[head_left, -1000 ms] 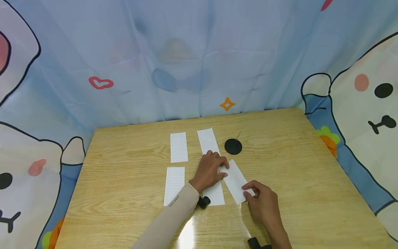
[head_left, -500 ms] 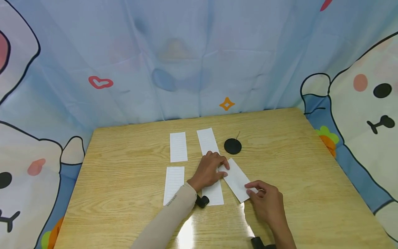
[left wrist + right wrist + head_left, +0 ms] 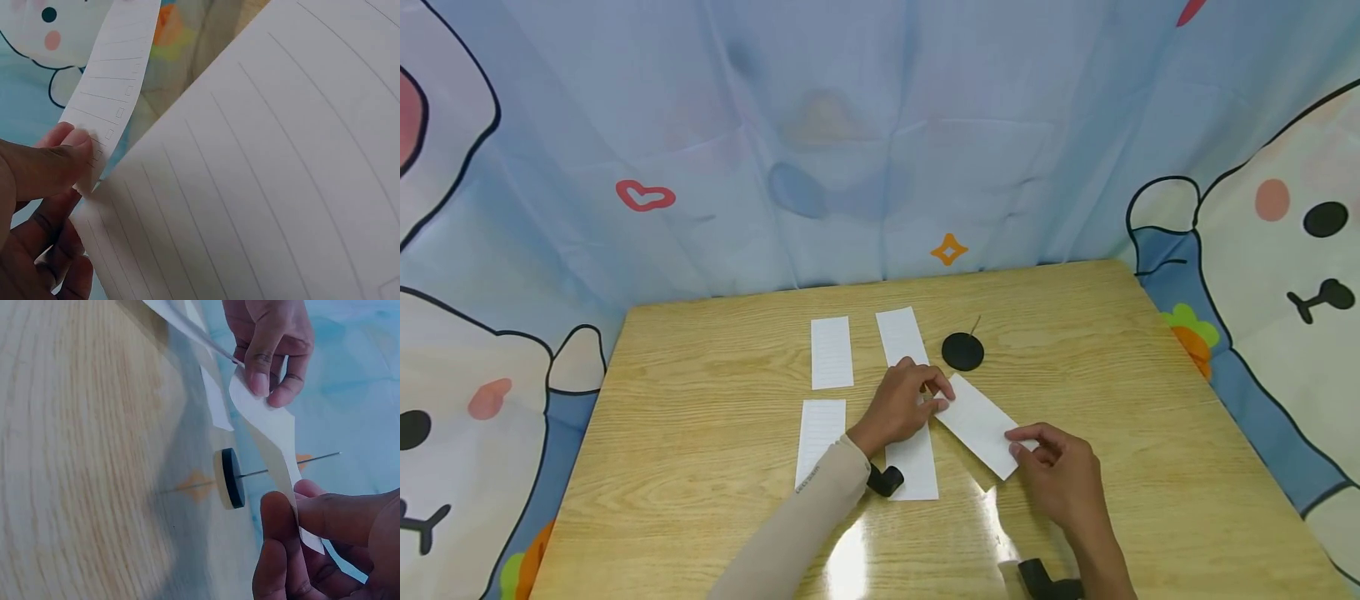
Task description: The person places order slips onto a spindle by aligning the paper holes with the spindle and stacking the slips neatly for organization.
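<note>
Slip, white, held above the surface, bowed along its length. Left hand: grip nearly closed, thumb and fingertips pinching one end; another slip runs nearward from the same place, whether pinched too unclear. Right hand: grip likewise narrow, thumb and forefinger on the opposite end. Risk, judged: uneven pull could crease or tear thin paper; a swing outward could catch it, or a fingertip, on the pin rising from the black disc just beyond. Room: open at right; two lined slips restrict the left; curtain behind the far edge.
</note>
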Demonstrator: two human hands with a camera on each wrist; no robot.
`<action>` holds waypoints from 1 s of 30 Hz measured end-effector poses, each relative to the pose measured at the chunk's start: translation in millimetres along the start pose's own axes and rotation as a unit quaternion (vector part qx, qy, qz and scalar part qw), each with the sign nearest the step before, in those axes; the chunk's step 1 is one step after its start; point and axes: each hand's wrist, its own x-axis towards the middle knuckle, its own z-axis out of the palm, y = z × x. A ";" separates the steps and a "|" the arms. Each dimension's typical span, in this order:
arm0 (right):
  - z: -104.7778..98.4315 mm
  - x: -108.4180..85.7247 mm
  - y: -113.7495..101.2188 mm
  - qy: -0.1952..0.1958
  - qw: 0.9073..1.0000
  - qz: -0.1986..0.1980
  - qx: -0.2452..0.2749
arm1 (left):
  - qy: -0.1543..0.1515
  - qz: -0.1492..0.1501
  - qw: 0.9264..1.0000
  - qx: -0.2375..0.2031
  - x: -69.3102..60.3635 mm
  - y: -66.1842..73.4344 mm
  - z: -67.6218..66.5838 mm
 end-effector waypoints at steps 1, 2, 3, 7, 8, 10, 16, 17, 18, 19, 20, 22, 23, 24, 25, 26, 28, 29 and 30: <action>-0.5 0.5 -0.4 0.005 1.000 0.002 0.004 | 0.001 -0.003 1.000 -0.011 0.3 0.3 -0.5; -0.9 0.9 -0.8 0.008 1.000 0.004 0.009 | 0.003 -0.006 1.000 -0.023 0.4 0.6 -0.8; -1.0 1.1 -1.3 0.012 1.000 0.007 0.013 | 0.005 -0.009 0.999 -0.033 0.7 0.7 -1.1; -0.6 1.7 -2.6 0.028 0.999 0.016 0.027 | 0.022 -0.024 0.997 -0.072 1.5 1.9 -1.2; -0.4 1.6 -2.8 0.031 0.999 0.017 0.031 | 0.027 -0.025 0.996 -0.078 1.8 2.3 -1.1; 0.1 1.6 -3.1 0.036 0.999 0.014 0.037 | 0.038 -0.026 0.995 -0.090 2.7 3.6 -1.1; -0.7 2.8 -5.7 0.063 0.997 -0.003 0.051 | 0.052 -0.023 0.992 -0.113 4.8 9.6 -5.1; -1.3 3.6 -6.3 0.067 0.996 -0.008 0.052 | 0.053 -0.023 0.992 -0.115 4.9 10.7 -6.2; -2.2 4.5 -6.8 0.070 0.996 -0.011 0.052 | 0.053 -0.023 0.992 -0.114 5.0 11.7 -7.5; -3.4 5.4 -7.4 0.071 0.996 -0.014 0.054 | 0.054 -0.023 0.992 -0.113 5.0 12.6 -8.7; -4.8 6.6 -7.9 0.073 0.996 -0.019 0.051 | 0.056 -0.021 0.992 -0.113 5.1 13.1 -9.6; -7.3 9.8 -9.0 0.077 0.995 -0.029 0.050 | 0.057 -0.021 0.992 -0.113 5.1 13.9 -11.3; -8.8 11.5 -9.7 0.078 0.995 -0.034 0.049 | 0.058 -0.022 0.992 -0.112 5.1 14.2 -11.9; -10.5 13.2 -10.6 0.079 0.995 -0.037 0.050 | 0.059 -0.022 0.992 -0.111 5.1 14.4 -12.6; -12.2 14.9 -11.6 0.081 0.995 -0.040 0.051 | 0.060 -0.022 0.992 -0.110 5.0 14.6 -13.2; -13.9 17.1 -11.9 0.080 0.994 -0.046 0.051 | 0.060 -0.022 0.992 -0.110 4.9 14.8 -13.6; -17.6 20.7 -13.9 0.079 0.994 -0.054 0.055 | 0.062 -0.021 0.992 -0.106 5.0 15.0 -14.7; -19.5 22.5 -14.9 0.079 0.994 -0.058 0.056 | 0.064 -0.019 0.992 -0.106 5.1 15.2 -15.2; -21.4 24.4 -16.0 0.079 0.993 -0.061 0.057 | 0.065 -0.017 0.992 -0.105 5.2 15.1 -15.6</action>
